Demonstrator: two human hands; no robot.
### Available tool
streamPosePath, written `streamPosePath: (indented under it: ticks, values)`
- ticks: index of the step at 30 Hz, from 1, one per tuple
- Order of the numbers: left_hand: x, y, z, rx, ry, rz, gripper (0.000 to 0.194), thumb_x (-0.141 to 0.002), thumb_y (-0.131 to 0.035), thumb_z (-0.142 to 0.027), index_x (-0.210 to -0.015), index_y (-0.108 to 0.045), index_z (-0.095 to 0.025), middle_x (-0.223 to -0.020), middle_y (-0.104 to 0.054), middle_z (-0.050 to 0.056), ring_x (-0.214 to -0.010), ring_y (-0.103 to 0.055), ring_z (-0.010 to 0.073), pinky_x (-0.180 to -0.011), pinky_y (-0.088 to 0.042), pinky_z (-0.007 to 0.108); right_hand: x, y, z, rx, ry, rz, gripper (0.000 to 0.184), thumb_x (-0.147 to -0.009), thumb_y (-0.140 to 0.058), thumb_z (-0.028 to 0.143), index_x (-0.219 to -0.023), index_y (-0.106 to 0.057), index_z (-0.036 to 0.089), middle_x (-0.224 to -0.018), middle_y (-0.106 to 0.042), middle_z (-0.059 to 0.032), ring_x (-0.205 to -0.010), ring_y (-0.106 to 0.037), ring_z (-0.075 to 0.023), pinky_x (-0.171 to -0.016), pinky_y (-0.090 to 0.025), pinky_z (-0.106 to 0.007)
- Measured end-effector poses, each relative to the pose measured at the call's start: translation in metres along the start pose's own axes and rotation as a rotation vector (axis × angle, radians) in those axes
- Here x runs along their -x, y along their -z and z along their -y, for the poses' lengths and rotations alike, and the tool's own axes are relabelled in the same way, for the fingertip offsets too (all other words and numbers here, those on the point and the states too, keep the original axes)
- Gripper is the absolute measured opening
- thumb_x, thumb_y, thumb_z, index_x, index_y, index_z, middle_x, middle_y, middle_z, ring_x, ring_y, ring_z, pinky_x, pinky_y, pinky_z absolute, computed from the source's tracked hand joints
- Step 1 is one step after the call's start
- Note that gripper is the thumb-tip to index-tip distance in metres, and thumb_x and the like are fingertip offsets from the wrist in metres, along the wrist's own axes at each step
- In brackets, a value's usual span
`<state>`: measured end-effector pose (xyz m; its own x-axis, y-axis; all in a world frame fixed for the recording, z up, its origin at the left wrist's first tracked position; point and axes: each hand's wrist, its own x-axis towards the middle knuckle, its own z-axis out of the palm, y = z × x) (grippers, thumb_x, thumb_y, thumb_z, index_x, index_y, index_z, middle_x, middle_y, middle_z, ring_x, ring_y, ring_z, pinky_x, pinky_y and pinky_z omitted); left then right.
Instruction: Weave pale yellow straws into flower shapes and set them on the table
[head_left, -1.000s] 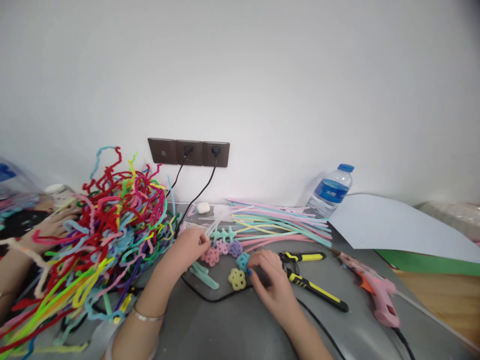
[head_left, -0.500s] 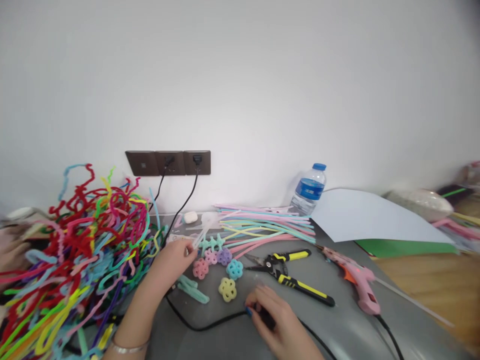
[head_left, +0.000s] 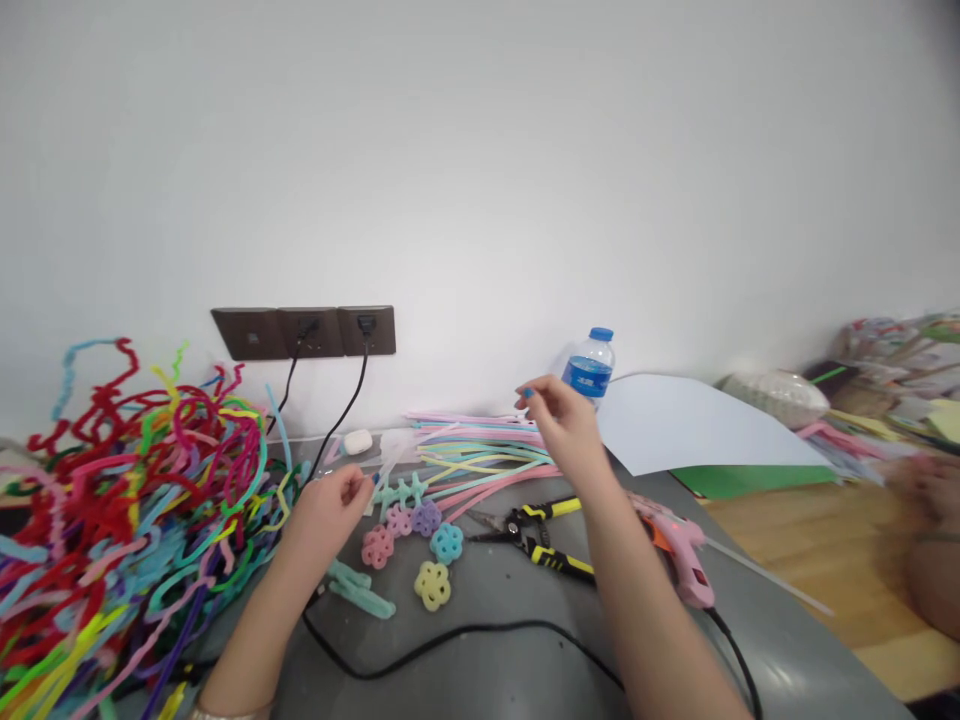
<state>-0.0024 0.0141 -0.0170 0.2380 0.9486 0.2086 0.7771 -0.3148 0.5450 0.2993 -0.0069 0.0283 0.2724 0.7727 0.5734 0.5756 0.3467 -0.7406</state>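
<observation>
My left hand (head_left: 331,508) is closed with curled fingertips, beside a mint-green spiky pipe cleaner piece (head_left: 400,491); what it holds, if anything, is hidden. Raised above the bundle of pastel pipe cleaners (head_left: 480,450), my right hand (head_left: 561,415) has thumb and fingertips pinched together; I cannot make out anything between them. Small looped pipe cleaner flowers lie in front: pink-red (head_left: 377,547), light pink (head_left: 399,519), purple (head_left: 426,518), blue (head_left: 447,543) and yellow (head_left: 433,586). Folded teal pipe cleaners (head_left: 361,590) rest below my left hand.
Yellow-and-black wire cutters (head_left: 525,528) lie open, partly behind my right forearm. Beyond it are a pink glue gun (head_left: 684,555), white paper (head_left: 697,425) and a water bottle (head_left: 589,367). Tangled pipe cleaners (head_left: 150,520) heap up on the left. A black cable (head_left: 465,630) crosses the table.
My right hand has risen from the table by the yellow flower, up and away to the front of the bottle. My left hand stays near the mint piece. The view has turned slightly right.
</observation>
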Motion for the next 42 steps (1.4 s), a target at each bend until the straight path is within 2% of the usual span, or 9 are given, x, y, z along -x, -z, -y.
streamPosePath:
  ticks: [3,7,15,22,27,30,35,39,42]
  values:
    - [0.000,-0.002,0.002,0.023,0.012,-0.049,0.025,-0.082,-0.042,-0.036,-0.062,-0.035,-0.023,-0.049,-0.038,-0.006,-0.049,-0.042,0.0130,-0.054,-0.028,0.024,0.006,-0.034,-0.032,0.039,-0.037,0.183,0.018,-0.088,-0.045,0.028,-0.076,-0.057,0.019,-0.066,-0.061,-0.0012,-0.059,-0.053,-0.0152,-0.059,-0.040,-0.028]
    - [0.000,-0.002,0.001,0.024,0.032,-0.085,0.015,-0.082,-0.043,-0.036,-0.072,-0.038,-0.025,-0.045,-0.031,-0.010,-0.043,-0.036,0.0131,-0.052,-0.028,0.023,0.025,-0.060,-0.061,0.019,-0.048,0.248,0.020,-0.086,-0.045,0.025,-0.069,-0.053,0.020,-0.060,-0.055,0.0011,-0.057,-0.049,-0.0150,-0.057,-0.037,-0.027]
    - [0.003,-0.011,-0.012,0.064,-0.002,-0.050,0.013,-0.082,-0.043,-0.036,-0.076,-0.042,-0.025,-0.044,-0.022,-0.010,-0.041,-0.032,0.0140,-0.051,-0.025,0.024,0.031,-0.059,-0.065,-0.039,-0.106,0.296,0.022,-0.086,-0.044,0.028,-0.069,-0.055,0.020,-0.059,-0.055,0.0010,-0.053,-0.046,-0.0142,-0.053,-0.034,-0.026]
    - [0.004,-0.007,-0.010,0.169,0.115,-0.255,0.015,-0.084,-0.046,-0.038,-0.078,-0.043,-0.024,-0.047,-0.023,-0.010,-0.042,-0.029,0.0118,-0.048,-0.023,0.023,0.035,-0.059,-0.063,-0.075,-0.124,0.397,0.016,-0.085,-0.045,0.024,-0.074,-0.056,0.020,-0.064,-0.059,0.0002,-0.058,-0.050,-0.0150,-0.057,-0.037,-0.026]
    - [0.006,-0.003,-0.008,0.323,0.167,-0.331,0.020,-0.087,-0.043,-0.041,-0.078,-0.045,-0.023,-0.049,-0.024,-0.008,-0.044,-0.026,0.0113,-0.045,-0.020,0.024,0.036,-0.060,-0.064,-0.022,-0.106,0.455,0.015,-0.084,-0.045,0.021,-0.079,-0.059,0.019,-0.069,-0.065,-0.0013,-0.061,-0.055,-0.0160,-0.061,-0.041,-0.027]
    - [0.010,-0.005,-0.012,0.373,0.163,-0.383,0.019,-0.088,-0.043,-0.040,-0.081,-0.046,-0.023,-0.050,-0.025,-0.008,-0.045,-0.026,0.0112,-0.044,-0.021,0.023,0.036,-0.061,-0.067,0.026,-0.079,0.429,0.019,-0.084,-0.044,0.019,-0.085,-0.062,0.019,-0.076,-0.068,-0.0035,-0.068,-0.060,-0.0181,-0.066,-0.045,-0.030]
    - [0.013,-0.008,-0.015,0.405,0.100,-0.440,0.020,-0.087,-0.046,-0.039,-0.077,-0.047,-0.021,-0.050,-0.027,-0.008,-0.044,-0.026,0.0101,-0.043,-0.021,0.022,0.036,-0.062,-0.079,0.020,-0.040,0.275,0.031,-0.084,-0.041,0.017,-0.104,-0.064,0.018,-0.098,-0.071,-0.0089,-0.092,-0.066,-0.0225,-0.084,-0.050,-0.038]
    - [0.011,-0.010,-0.012,0.404,0.047,-0.478,0.021,-0.085,-0.049,-0.038,-0.074,-0.049,-0.020,-0.048,-0.028,-0.009,-0.043,-0.026,0.0094,-0.041,-0.021,0.021,0.036,-0.064,-0.087,0.018,0.056,0.214,0.038,-0.083,-0.040,0.013,-0.114,-0.062,0.020,-0.119,-0.066,-0.0105,-0.116,-0.059,-0.0231,-0.101,-0.044,-0.043]
    - [0.010,-0.011,-0.011,0.396,0.029,-0.474,0.020,-0.086,-0.049,-0.036,-0.074,-0.049,-0.020,-0.049,-0.028,-0.009,-0.043,-0.026,0.0093,-0.041,-0.021,0.021,0.037,-0.065,-0.088,0.046,0.070,0.181,0.043,-0.083,-0.038,0.011,-0.120,-0.059,0.020,-0.129,-0.059,-0.0112,-0.125,-0.052,-0.0226,-0.107,-0.039,-0.045]
